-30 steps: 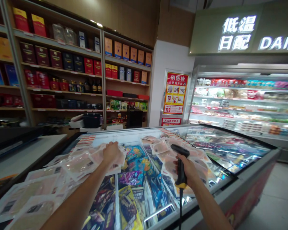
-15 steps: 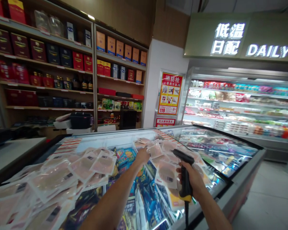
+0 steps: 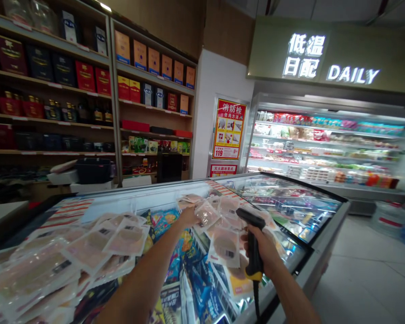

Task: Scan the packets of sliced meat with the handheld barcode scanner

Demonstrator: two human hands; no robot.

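My left hand (image 3: pixel 189 217) reaches over the freezer and is closed on the edge of a clear flat food packet (image 3: pixel 207 215); its fingertips are partly hidden. My right hand (image 3: pixel 263 249) is wrapped round the grip of a black and yellow barcode scanner (image 3: pixel 254 247), whose head points left above the packets. Under the scanner lies another flat packet (image 3: pixel 224 246) with a barcode label, on a heap of similar ones. A larger heap of flat packets (image 3: pixel 37 265) spreads at the left, on the freezer. Blue bags (image 3: pixel 199 283) show between the heaps.
The chest freezer (image 3: pixel 327 238) has a glass lid (image 3: pixel 286 198) at the right. Shelves of boxes and bottles (image 3: pixel 97 99) stand behind at left. A lit open chiller (image 3: pixel 324 148) is at back right. The scanner's cable (image 3: pixel 256 297) hangs downward.
The view has swung slightly to the right, so the scene sits further left. The packet at my left hand is tilted differently; my right hand still grips the scanner.
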